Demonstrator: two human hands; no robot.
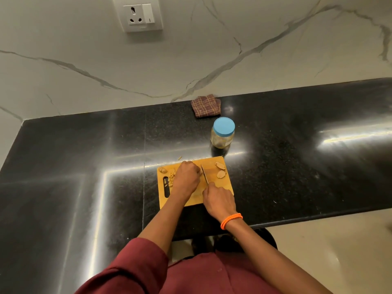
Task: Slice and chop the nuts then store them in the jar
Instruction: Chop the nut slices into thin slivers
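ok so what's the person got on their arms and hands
Both hands are bare, no gloves. The left arm has a maroon sleeve pushed up to about the elbow. The right wrist wears an orange beaded bracelet, looped twice; that forearm is uncovered.

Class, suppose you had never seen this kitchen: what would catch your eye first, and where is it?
First, the wooden cutting board near the counter's front edge, where the right hand grips a knife beside the left hand. Then the jar with its blue lid on, just behind the board, and the socket on the marble wall.

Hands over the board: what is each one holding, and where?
Right hand grips the knife by its handle. Left hand curls over a nut at the blade; the hold itself is hidden.
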